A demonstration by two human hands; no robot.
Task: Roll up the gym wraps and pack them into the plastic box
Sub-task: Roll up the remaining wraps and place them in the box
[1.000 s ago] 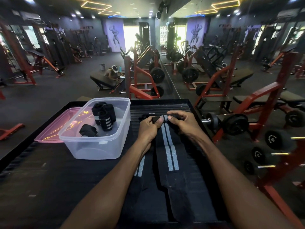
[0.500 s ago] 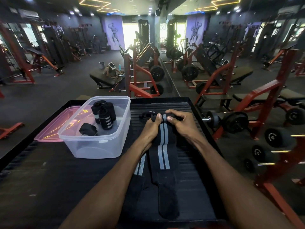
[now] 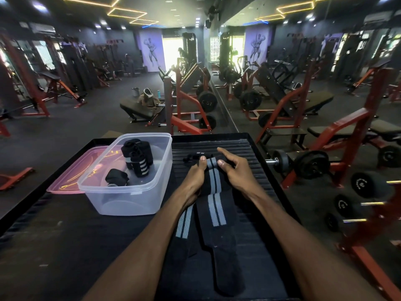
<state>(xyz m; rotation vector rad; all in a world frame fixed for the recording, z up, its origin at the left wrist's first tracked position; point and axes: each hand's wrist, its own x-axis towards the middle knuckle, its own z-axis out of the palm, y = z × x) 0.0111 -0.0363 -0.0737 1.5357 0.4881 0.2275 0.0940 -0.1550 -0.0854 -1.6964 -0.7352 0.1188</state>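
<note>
A black gym wrap with two grey stripes point(image 3: 213, 205) lies lengthwise on the black table point(image 3: 65, 246), its far end rolled into a small coil. My left hand point(image 3: 194, 181) and my right hand point(image 3: 236, 170) both grip that coil, thumbs on top. A second striped wrap point(image 3: 183, 222) lies flat beside it, partly under my left forearm. The clear plastic box point(image 3: 130, 198) stands to the left with three rolled wraps point(image 3: 136, 157) inside.
A pink lid point(image 3: 65, 183) lies flat behind and left of the box. The table's right edge drops off toward dumbbells point(image 3: 303, 164) and red racks point(image 3: 358, 131). Weight benches and machines fill the gym floor beyond.
The coil has grown and the flat tail of the wrap has shortened, drawn away from me toward my hands. The hands have shifted slightly nearer along the wrap.
</note>
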